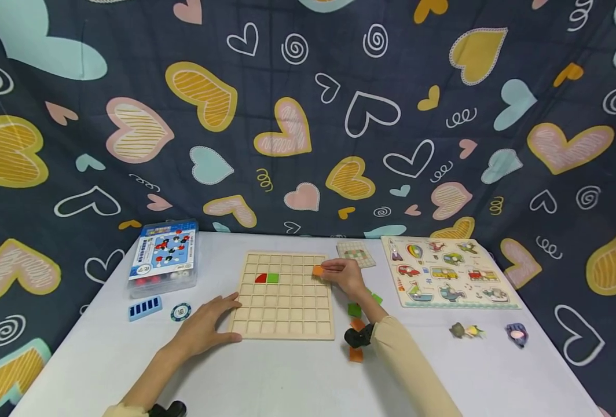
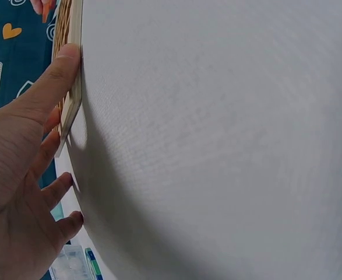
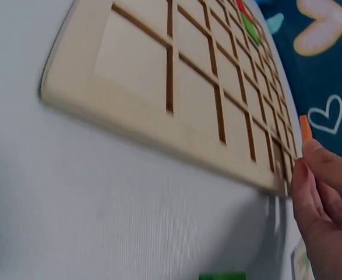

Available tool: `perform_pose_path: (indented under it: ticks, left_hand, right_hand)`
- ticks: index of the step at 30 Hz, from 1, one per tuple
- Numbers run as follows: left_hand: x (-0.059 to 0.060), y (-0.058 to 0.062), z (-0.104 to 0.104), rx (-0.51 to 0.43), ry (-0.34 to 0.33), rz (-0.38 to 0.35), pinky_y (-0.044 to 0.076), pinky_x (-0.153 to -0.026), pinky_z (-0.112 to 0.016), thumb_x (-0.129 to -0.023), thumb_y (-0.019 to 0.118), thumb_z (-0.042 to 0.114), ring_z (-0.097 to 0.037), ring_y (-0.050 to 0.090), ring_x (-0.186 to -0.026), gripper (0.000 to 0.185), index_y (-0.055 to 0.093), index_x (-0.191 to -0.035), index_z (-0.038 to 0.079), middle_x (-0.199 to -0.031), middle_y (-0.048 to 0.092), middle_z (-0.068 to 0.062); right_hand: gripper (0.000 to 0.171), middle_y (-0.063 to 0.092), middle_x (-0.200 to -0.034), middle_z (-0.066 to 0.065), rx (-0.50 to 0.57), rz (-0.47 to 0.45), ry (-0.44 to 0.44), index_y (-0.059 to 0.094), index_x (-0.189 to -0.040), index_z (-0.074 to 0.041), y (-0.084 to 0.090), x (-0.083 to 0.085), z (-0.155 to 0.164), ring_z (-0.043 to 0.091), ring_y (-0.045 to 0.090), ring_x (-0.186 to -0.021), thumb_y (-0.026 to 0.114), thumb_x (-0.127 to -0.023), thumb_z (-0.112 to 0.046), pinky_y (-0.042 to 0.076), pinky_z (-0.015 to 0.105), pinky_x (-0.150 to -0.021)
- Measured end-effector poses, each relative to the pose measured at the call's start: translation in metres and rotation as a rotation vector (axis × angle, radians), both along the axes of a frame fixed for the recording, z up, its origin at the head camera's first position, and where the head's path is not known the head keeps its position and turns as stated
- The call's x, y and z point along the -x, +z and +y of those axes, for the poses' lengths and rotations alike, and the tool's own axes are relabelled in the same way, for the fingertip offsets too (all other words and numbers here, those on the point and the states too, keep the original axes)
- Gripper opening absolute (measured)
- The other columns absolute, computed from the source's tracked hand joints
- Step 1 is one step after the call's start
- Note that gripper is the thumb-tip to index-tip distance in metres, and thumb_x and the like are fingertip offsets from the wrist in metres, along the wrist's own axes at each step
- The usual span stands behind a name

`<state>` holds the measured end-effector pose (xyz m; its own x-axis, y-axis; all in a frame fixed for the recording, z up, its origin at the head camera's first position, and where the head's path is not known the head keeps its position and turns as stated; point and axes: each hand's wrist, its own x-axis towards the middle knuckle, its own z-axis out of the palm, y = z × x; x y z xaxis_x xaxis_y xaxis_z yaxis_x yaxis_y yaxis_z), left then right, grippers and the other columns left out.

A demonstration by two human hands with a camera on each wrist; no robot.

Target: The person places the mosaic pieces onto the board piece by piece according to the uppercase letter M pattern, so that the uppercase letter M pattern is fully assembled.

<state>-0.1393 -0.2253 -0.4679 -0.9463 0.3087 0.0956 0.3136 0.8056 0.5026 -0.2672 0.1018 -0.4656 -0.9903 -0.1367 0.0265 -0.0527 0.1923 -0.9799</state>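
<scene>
My left hand (image 1: 206,328) lay flat, fingers straight, bracing the board (image 1: 286,294); my right hand (image 1: 345,274) pinched an orange tile (image 1: 317,270) over its edge.

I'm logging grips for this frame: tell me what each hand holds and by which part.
The right hand pinches an orange tile by its right edge, over the wooden grid board. The left hand holds nothing; its straight fingers rest against the board's left edge.

Bare table (image 1: 287,376) lies open in front of the board (image 1: 287,313). To its right, loose tiles (image 1: 356,324) and the right forearm block the way. On the left, a box (image 1: 163,258), blue strip (image 1: 145,307) and chip (image 1: 180,312) crowd the edge.
</scene>
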Motion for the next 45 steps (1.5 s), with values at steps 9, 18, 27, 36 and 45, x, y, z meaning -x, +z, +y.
perform_pose_path:
  ticks: [9,18,27,36,45]
  left_hand:
    - [0.001,0.001,-0.002,0.000,0.009,-0.013,0.033,-0.105,-0.062,-0.072,0.081,0.041,-0.046,0.037,-0.132,0.070,0.058,-0.128,0.007,-0.146,0.044,-0.014]
    - [0.000,0.000,-0.001,-0.010,0.017,-0.036,0.033,-0.105,-0.063,-0.072,0.081,0.041,-0.046,0.035,-0.133,0.069,0.058,-0.128,0.009,-0.147,0.042,-0.012]
    - [0.000,-0.003,0.001,-0.012,0.018,-0.034,0.032,-0.105,-0.063,-0.071,0.081,0.042,-0.047,0.035,-0.133,0.069,0.058,-0.128,0.010,-0.147,0.042,-0.012]
    - [0.000,-0.002,0.002,-0.007,0.023,-0.039,0.033,-0.105,-0.063,-0.071,0.081,0.042,-0.046,0.035,-0.133,0.069,0.058,-0.128,0.010,-0.147,0.043,-0.012]
    - [-0.001,0.001,0.000,-0.002,0.032,-0.044,0.033,-0.105,-0.063,-0.071,0.081,0.043,-0.046,0.034,-0.133,0.071,0.057,-0.129,0.010,-0.147,0.042,-0.012]
  right_hand:
    - [0.026,0.070,-0.095,0.025,-0.057,0.067,0.082,0.068,-0.100,0.011,-0.001,-0.002,-0.026,0.034,0.070,-0.088,0.074,-0.075,0.012,0.059,0.030,-0.075]
    - [0.022,0.070,-0.095,0.023,-0.106,0.168,0.163,0.069,-0.100,0.009,-0.005,-0.005,-0.046,0.033,0.069,-0.087,0.073,-0.079,0.007,0.059,0.029,-0.072]
    - [0.023,0.070,-0.093,0.023,-0.102,0.165,0.170,0.069,-0.100,0.008,-0.010,-0.005,-0.057,0.029,0.069,-0.083,0.074,-0.077,0.008,0.058,0.025,-0.070]
    - [0.022,0.069,-0.096,0.025,-0.080,0.169,0.195,0.067,-0.100,0.012,-0.009,-0.007,-0.063,0.034,0.069,-0.085,0.072,-0.078,0.010,0.059,0.026,-0.071]
    - [0.022,0.069,-0.098,0.025,-0.031,0.118,0.207,0.066,-0.101,0.011,-0.006,-0.012,-0.064,0.035,0.068,-0.089,0.071,-0.080,0.009,0.059,0.028,-0.074]
